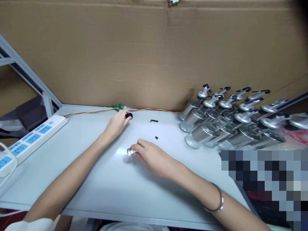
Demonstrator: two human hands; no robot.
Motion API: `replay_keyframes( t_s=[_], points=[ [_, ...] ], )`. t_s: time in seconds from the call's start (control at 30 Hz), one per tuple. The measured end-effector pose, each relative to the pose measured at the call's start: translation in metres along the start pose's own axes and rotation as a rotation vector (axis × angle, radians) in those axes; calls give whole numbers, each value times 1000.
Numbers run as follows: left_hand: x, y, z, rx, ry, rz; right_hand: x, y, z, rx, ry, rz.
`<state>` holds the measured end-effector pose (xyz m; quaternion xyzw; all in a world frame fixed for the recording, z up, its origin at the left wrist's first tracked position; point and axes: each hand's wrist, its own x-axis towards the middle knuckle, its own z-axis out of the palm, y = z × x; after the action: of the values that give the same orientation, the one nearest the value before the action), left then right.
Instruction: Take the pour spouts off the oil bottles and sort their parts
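Observation:
My left hand [116, 124] is at the back of the table, its fingers closed on a small black round piece [129, 115]. Nearer the front, my right hand [152, 156] grips a shiny silver pour spout [130, 152], tilted and held just over the tabletop; my fingers hide part of it. Between and beyond the hands lie a thin black L-shaped piece [154, 121] and a tiny black piece [156, 137], both untouched.
Several glass-and-steel bottles [201, 133] with silver spouts crowd the right side. A white power strip [33, 141] lies at the left. Red and yellow wires [154, 109] and a green packet [118, 107] run along the cardboard wall [115, 57].

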<state>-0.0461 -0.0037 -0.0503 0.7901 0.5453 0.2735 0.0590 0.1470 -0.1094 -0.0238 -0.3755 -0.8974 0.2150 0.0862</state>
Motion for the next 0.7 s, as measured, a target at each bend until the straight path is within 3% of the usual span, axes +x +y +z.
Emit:
replay_keyframes(
  t_s=[0.13,0.23,0.37,0.47,0.6,0.7],
  points=[
    [-4,-1,18,105,-139,-28,6,10,6,-3,13,65],
    [-5,-3,21,144,-213,-41,9,20,11,-30,40,143],
    [-4,5,3,145,-247,-68,10,23,18,45,108,232],
    [-8,23,-21,115,-313,-51,10,22,17,110,111,169],
    [-18,45,-44,-41,-863,51,7,32,0,98,125,122],
    [-23,48,-44,-11,-1051,72,4,51,-20,11,179,306]
  ],
)
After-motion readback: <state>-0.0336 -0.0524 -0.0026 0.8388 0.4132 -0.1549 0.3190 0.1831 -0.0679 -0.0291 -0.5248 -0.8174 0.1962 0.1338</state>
